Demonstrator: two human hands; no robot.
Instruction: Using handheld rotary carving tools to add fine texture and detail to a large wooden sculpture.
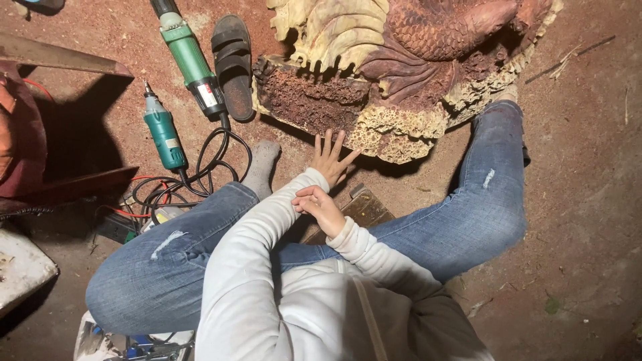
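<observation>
My left hand [330, 158] is stretched forward with its fingers spread, empty, just short of the base of a large carved wood sculpture [401, 67] with scales and a rough pitted bottom edge. My right hand [321, 207] rests on my left forearm at the white sleeve cuff, fingers curled against the cloth. I sit low on a small wooden stool [364, 208], in blue jeans, one leg on each side of it.
Two green power tools [190, 63] [162, 130] lie on the red dusty ground at left, their black and red cables [194, 180] coiled by my left knee. A black sandal [233, 63] lies beside them. Metal bars and a white object stand at far left.
</observation>
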